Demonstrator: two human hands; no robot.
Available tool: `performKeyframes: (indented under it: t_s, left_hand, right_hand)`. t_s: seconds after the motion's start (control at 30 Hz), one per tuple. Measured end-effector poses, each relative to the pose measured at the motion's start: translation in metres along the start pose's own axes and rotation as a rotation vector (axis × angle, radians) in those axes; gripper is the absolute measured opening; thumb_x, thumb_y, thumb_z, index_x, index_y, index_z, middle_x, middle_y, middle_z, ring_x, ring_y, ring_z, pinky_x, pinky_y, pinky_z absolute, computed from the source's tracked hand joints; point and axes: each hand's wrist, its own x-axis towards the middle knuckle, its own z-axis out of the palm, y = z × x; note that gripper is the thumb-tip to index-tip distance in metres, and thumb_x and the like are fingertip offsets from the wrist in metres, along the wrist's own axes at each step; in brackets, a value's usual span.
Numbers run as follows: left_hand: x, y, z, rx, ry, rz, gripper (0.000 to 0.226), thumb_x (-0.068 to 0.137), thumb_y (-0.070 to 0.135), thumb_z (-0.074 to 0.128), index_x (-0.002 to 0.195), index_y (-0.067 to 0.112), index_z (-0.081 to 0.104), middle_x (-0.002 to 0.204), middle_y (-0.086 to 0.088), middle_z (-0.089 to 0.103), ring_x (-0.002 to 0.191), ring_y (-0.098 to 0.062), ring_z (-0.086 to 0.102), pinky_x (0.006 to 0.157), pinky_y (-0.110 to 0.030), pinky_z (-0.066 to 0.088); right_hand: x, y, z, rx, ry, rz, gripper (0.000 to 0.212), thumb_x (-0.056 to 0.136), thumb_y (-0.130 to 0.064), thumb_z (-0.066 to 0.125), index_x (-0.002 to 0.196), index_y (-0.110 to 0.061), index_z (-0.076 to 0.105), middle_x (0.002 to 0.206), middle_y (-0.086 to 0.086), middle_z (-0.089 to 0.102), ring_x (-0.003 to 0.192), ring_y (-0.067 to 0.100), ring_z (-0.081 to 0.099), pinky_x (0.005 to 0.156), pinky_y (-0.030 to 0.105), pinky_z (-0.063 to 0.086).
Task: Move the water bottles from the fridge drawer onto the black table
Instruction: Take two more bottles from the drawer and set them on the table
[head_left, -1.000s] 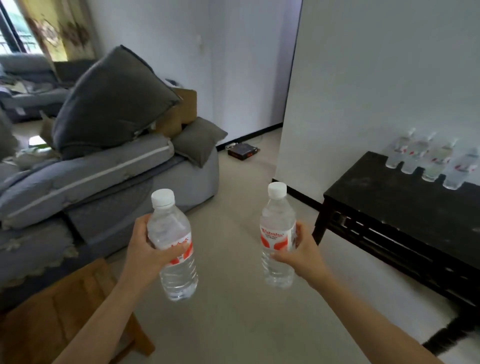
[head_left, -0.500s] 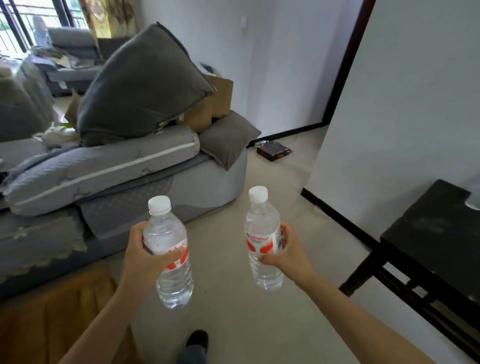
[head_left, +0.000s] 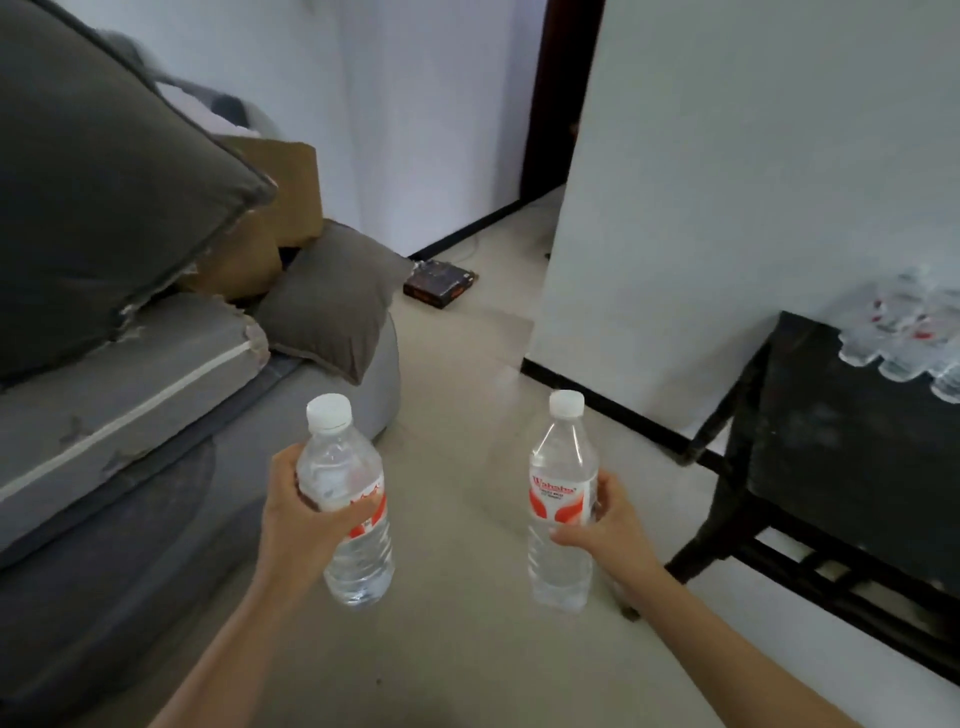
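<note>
— Carrying how many right now?
— Two. The left hand (head_left: 298, 514) wraps one capped water bottle (head_left: 348, 499), and the right hand (head_left: 605, 525) grips a second bottle (head_left: 561, 499), both upright above the floor (head_left: 457, 649).
— And the black table (head_left: 831, 441)?
— Near, on the right, with several blurred bottles (head_left: 904, 332) already on it. These two are not yet set down.

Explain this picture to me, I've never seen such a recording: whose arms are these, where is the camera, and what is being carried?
Nothing robotic here: a person wears a wide-angle camera on the head, so the view looks forward and down. The left hand grips one capped water bottle; the right hand grips a second bottle. Neither is set down yet. On the right, the black table carries a blurred cluster of bottles near the wall. A grey sofa stands on the left.
</note>
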Motion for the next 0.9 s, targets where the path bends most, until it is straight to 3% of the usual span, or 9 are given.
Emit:
performKeyframes:
  t_s: [0.17, 0.27, 0.33, 0.43, 0.5, 0.63, 0.7, 0.77, 0.9]
  left_hand:
    - [0.063, -0.003, 0.084, 0.002, -0.156, -0.011, 0.061, 0.058, 0.005, 0.086, 0.097, 0.024, 0.043, 0.087, 0.012, 0.049, 0.079, -0.014, 0.053, 0.071, -0.031, 0.042]
    - [0.107, 0.011, 0.145, -0.009, -0.232, 0.054, 0.056, 0.055, 0.008, 0.086, 0.083, 0.033, 0.045, 0.076, 0.013, 0.058, 0.069, -0.005, 0.058, 0.064, -0.026, 0.048]
    - [0.137, 0.025, 0.183, -0.015, -0.273, 0.101, 0.041, 0.055, 0.012, 0.086, 0.076, 0.036, 0.061, 0.066, 0.019, 0.064, 0.066, 0.004, 0.062, 0.059, -0.016, 0.052]
    - [0.172, 0.043, 0.225, -0.021, -0.321, 0.130, 0.059, 0.055, 0.010, 0.086, 0.071, 0.059, 0.058, 0.067, 0.027, 0.063, 0.066, 0.010, 0.061, 0.056, -0.011, 0.048]
    - [0.196, 0.050, 0.252, -0.063, -0.293, 0.088, 0.054, 0.045, 0.022, 0.087, 0.085, 0.041, 0.057, 0.076, 0.012, 0.062, 0.070, 0.001, 0.062, 0.065, -0.016, 0.051]
    - [0.250, 0.033, 0.308, -0.105, -0.339, 0.012, 0.093, 0.034, 0.043, 0.088, 0.107, 0.003, 0.048, 0.092, -0.010, 0.057, 0.081, -0.020, 0.059, 0.074, -0.040, 0.047]
    - [0.262, 0.027, 0.324, -0.066, -0.351, -0.018, 0.100, 0.029, 0.050, 0.088, 0.108, 0.003, 0.047, 0.094, -0.013, 0.058, 0.082, -0.030, 0.060, 0.077, -0.049, 0.050]
    - [0.278, 0.016, 0.351, -0.046, -0.344, -0.027, 0.090, 0.035, 0.034, 0.089, 0.111, 0.015, 0.045, 0.097, -0.003, 0.058, 0.088, -0.026, 0.060, 0.081, -0.051, 0.051]
    - [0.329, 0.014, 0.417, -0.021, -0.450, 0.005, 0.084, 0.040, 0.026, 0.090, 0.110, 0.020, 0.045, 0.098, 0.000, 0.058, 0.091, -0.025, 0.060, 0.078, -0.047, 0.052]
  right_hand:
    - [0.060, 0.002, -0.039, 0.003, 0.129, 0.059, 0.071, 0.062, 0.000, 0.078, 0.115, -0.024, 0.038, 0.103, -0.011, 0.054, 0.094, 0.008, 0.054, 0.090, 0.034, 0.046]
    - [0.116, -0.002, -0.075, 0.027, 0.195, 0.040, 0.073, 0.061, 0.000, 0.079, 0.116, -0.025, 0.038, 0.109, -0.006, 0.054, 0.102, 0.016, 0.054, 0.093, 0.037, 0.044]
    - [0.154, -0.012, -0.099, 0.068, 0.216, 0.014, 0.072, 0.061, 0.003, 0.078, 0.115, -0.024, 0.039, 0.109, -0.005, 0.054, 0.104, 0.018, 0.054, 0.090, 0.035, 0.044]
    - [0.202, -0.023, -0.130, 0.105, 0.223, 0.005, 0.071, 0.061, 0.005, 0.077, 0.115, -0.023, 0.040, 0.110, -0.001, 0.055, 0.104, 0.021, 0.056, 0.093, 0.039, 0.046]
    - [0.233, -0.029, -0.150, 0.099, 0.224, -0.005, 0.073, 0.061, 0.003, 0.078, 0.117, -0.023, 0.039, 0.112, -0.001, 0.055, 0.104, 0.020, 0.056, 0.095, 0.041, 0.046]
    - [0.283, -0.024, -0.186, 0.099, 0.251, 0.022, 0.073, 0.061, 0.003, 0.078, 0.116, -0.024, 0.039, 0.111, -0.002, 0.055, 0.103, 0.017, 0.057, 0.088, 0.033, 0.048]
    - [0.293, -0.019, -0.195, 0.087, 0.235, 0.049, 0.073, 0.061, 0.002, 0.079, 0.117, -0.024, 0.039, 0.110, -0.002, 0.056, 0.102, 0.015, 0.057, 0.080, 0.024, 0.049]
    - [0.312, -0.013, -0.208, 0.076, 0.261, 0.083, 0.075, 0.061, 0.001, 0.079, 0.118, -0.024, 0.039, 0.110, -0.004, 0.055, 0.100, 0.013, 0.057, 0.071, 0.018, 0.047]
    - [0.362, -0.014, -0.241, 0.045, 0.362, 0.118, 0.074, 0.063, 0.002, 0.078, 0.121, -0.020, 0.038, 0.112, -0.003, 0.054, 0.104, 0.015, 0.054, 0.084, 0.024, 0.045]
